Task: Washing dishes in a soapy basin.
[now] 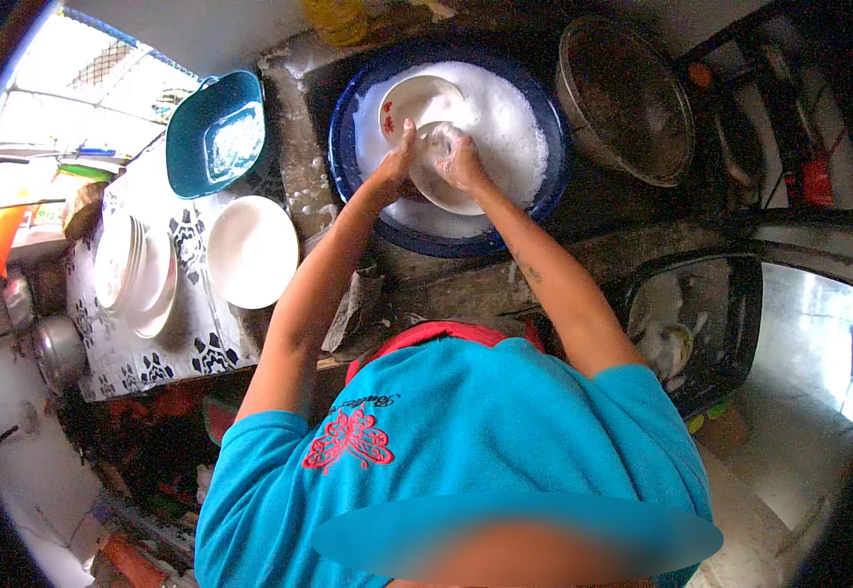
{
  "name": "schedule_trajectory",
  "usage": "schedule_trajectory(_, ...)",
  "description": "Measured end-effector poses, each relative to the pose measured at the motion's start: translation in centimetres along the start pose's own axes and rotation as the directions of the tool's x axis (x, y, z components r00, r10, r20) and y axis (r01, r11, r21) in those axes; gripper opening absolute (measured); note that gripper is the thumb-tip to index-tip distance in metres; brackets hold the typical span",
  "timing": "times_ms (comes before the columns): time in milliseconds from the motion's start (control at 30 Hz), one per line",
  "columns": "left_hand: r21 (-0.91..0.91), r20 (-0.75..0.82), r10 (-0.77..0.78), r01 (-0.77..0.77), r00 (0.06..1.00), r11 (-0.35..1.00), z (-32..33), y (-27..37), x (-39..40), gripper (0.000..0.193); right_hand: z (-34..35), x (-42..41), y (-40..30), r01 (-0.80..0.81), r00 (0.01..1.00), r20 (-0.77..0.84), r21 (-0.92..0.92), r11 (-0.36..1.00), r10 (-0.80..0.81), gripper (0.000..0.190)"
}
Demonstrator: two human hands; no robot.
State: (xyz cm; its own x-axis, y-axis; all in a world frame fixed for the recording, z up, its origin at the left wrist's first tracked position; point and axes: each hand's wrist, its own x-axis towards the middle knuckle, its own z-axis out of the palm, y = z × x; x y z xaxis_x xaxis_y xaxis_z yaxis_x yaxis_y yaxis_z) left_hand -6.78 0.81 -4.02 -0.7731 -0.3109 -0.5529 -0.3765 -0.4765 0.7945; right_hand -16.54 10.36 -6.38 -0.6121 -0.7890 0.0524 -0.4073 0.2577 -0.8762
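A round blue basin [447, 246] full of white suds stands before me. My left hand [399, 159] grips the left rim of a pale bowl [447, 192] over the suds, thumb up. Inside that bowl my right hand [458, 157] is curled and covered with foam; whether it holds a sponge or cloth I cannot tell. Just behind, a white bowl with red flower marks [395, 110] rests in the suds, partly overlapped by the first bowl.
Left of the basin are a teal plastic tub [184, 147], a white plate [253, 252] and a stack of white plates [119, 263] on a patterned cloth [213, 353]. A large metal bowl [626, 103] stands right. A black tub [746, 323] with dishes lies lower right.
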Motion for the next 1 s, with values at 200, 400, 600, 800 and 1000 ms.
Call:
schedule_trajectory(200,-0.086,-0.058,-0.016,0.011,0.998,0.996,-0.1,-0.5,-0.3,0.07,-3.0,0.6,-0.2,-0.063,0.967,-0.236,-0.597,0.8,-0.1,0.034)
schedule_trajectory(400,0.031,-0.235,0.157,-0.154,0.959,0.988,0.1,-1.5,1.4,0.056,-4.2,-2.0,-0.3,-0.077,0.929,0.171,-0.779,0.623,0.329,0.035)
schedule_trajectory(600,0.176,-0.264,0.025,0.023,0.964,0.984,-1.4,-1.6,1.5,0.053,2.0,-0.6,-0.1,-0.03,0.96,0.273,-0.139,0.99,0.068,0.044)
schedule_trajectory(800,0.218,-0.243,0.283,-0.232,0.928,0.948,-1.7,-1.6,2.2,0.044,-1.8,0.9,-0.1,0.163,0.93,-0.138,-0.674,0.72,-0.34,0.031)
schedule_trajectory(1000,0.021,-0.362,0.373,-0.392,0.855,0.92,-1.4,-0.7,2.8,0.044,-2.6,-2.1,1.2,0.075,0.997,0.075,-0.668,0.741,-0.033,0.028)
